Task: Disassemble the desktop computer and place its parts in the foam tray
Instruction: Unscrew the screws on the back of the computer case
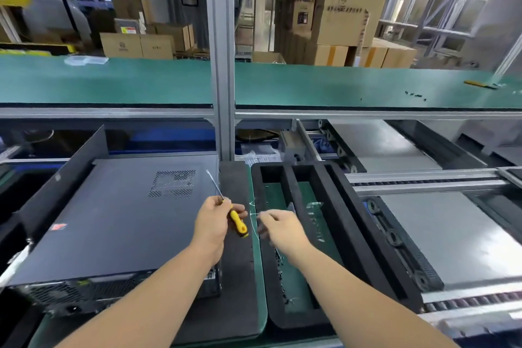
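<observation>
A black desktop computer case (pixel 113 220) lies flat on the bench at left, its vented side panel facing up. To its right stands the black foam tray (pixel 350 223) with long slots; a small clear part lies in one slot. My left hand (pixel 211 223) holds a yellow-handled screwdriver (pixel 238 224) over the case's right edge, shaft pointing up and away. My right hand (pixel 282 230) hovers over the tray's left slot, fingers curled; whether it pinches something small is unclear.
A black foam pad (pixel 237 277) lies between case and tray. A detached dark panel (pixel 65 181) leans behind the case at left. A green shelf (pixel 339 85) spans above, behind an aluminium post (pixel 223 65). Roller conveyor trays (pixel 452 237) sit at right.
</observation>
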